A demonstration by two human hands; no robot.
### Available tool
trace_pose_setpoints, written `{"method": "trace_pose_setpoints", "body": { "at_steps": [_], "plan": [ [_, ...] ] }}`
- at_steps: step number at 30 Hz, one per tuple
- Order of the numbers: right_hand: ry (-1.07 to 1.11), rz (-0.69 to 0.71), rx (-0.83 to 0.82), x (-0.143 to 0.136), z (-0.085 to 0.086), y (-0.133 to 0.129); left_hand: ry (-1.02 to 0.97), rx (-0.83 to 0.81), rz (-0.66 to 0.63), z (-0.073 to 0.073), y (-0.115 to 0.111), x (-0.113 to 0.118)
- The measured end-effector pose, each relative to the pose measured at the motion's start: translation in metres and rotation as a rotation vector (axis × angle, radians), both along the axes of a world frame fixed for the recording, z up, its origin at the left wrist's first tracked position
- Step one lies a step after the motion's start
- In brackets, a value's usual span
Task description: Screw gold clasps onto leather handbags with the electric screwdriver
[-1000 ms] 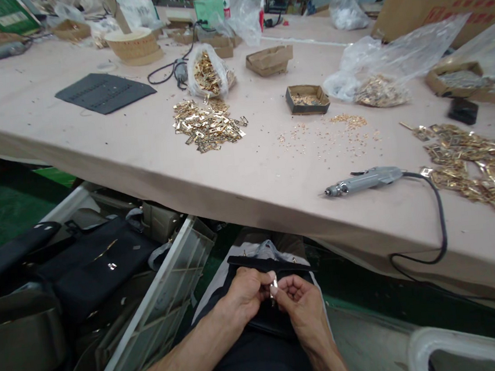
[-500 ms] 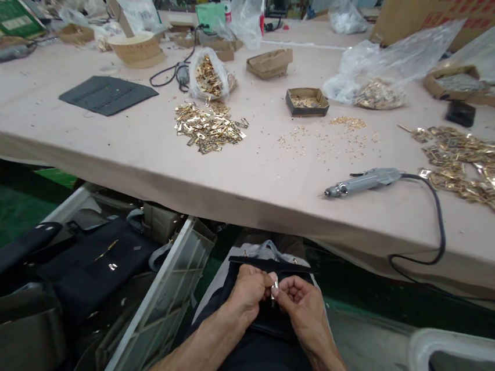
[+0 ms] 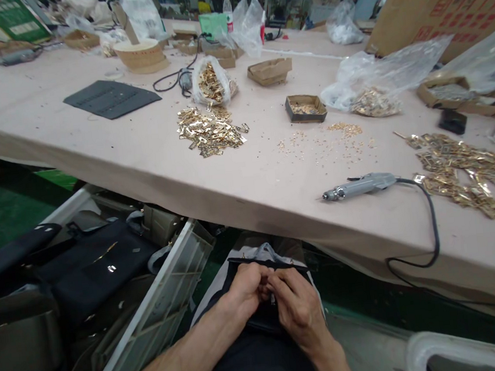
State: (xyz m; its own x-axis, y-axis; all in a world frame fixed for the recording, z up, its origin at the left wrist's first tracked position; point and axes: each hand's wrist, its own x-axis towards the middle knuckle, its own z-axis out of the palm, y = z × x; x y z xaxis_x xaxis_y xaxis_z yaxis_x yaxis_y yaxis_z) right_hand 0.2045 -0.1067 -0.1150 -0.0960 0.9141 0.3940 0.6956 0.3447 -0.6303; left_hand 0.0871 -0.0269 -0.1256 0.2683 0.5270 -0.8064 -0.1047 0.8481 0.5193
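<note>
A dark bag lies across my lap, its straight upper edge showing beyond my fingers. Over its middle my left hand is closed, its fingertips gathered around a small shiny metal fitting of which only a bit shows. My right hand meets it from the other side, back of the hand upward, thumb and fingers pinched against the left fingertips. Whatever the right fingers pinch is hidden. On the table ahead lies a grey electric screwdriver, apart from both hands.
Gold metal plates are heaped on the table, with more gold fittings at right. Tiny gold pieces lie scattered near a small box. At left a white crate holds dark bags. The screwdriver's cord hangs over the edge.
My right hand has turned over and closed in against the left fingertips, covering most of the shiny fitting that showed between them. My left hand has hardly moved. The view has shifted slightly.
</note>
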Motion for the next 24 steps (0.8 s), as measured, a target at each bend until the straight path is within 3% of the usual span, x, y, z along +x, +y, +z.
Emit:
{"method": "trace_pose_setpoints", "body": {
  "at_steps": [4, 6, 9, 11, 14, 17, 21, 24],
  "plan": [
    [0.162, -0.095, -0.041, 0.005, 0.011, 0.015, -0.024, 0.034, -0.029, 0.02, -0.009, -0.005],
    [0.26, -0.152, -0.081, 0.011, 0.019, 0.023, 0.056, 0.225, -0.048, 0.033, -0.017, -0.009],
    [0.344, -0.169, -0.127, 0.021, 0.031, 0.032, 0.194, 0.666, -0.002, 0.049, -0.024, -0.014],
    [0.388, -0.146, -0.168, 0.027, 0.037, 0.036, 0.143, 0.797, -0.004, 0.054, -0.022, -0.015],
    [0.43, -0.14, -0.231, 0.031, 0.04, 0.041, -0.006, 0.742, -0.137, 0.049, -0.011, -0.012],
    [0.506, -0.194, -0.364, 0.031, 0.033, 0.044, -0.059, 0.687, -0.221, 0.035, 0.0, -0.006],
    [0.684, -0.287, -0.524, 0.029, 0.013, 0.049, -0.01, 0.627, -0.14, 0.02, 0.003, -0.001],
    [0.75, -0.278, -0.571, 0.027, 0.003, 0.051, 0.034, 0.59, -0.094, 0.015, 0.002, 0.0]
  ]
}}
